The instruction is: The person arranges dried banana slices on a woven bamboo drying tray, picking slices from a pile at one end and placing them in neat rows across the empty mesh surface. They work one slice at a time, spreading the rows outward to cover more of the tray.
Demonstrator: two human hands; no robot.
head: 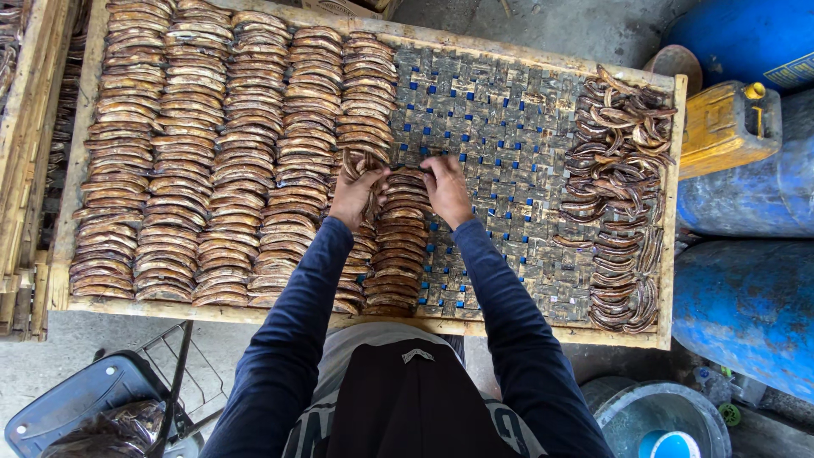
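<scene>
A wooden-framed drying tray [543,53] with a woven mat holds several neat rows of brown curved fruit slices [212,153]. My left hand [356,195] holds a small bunch of slices [360,161] above the row at the middle. My right hand [445,188] presses its fingertips on the top slice of the short, partly filled row [398,254], fingers bent down. A loose heap of the same slices [619,187] lies along the tray's right side.
Blue drums [746,297] and a yellow canister [729,127] stand right of the tray. Another wooden tray [21,170] sits at the left. A dark crate with a bag [93,416] is at lower left, a round bucket [661,420] at lower right.
</scene>
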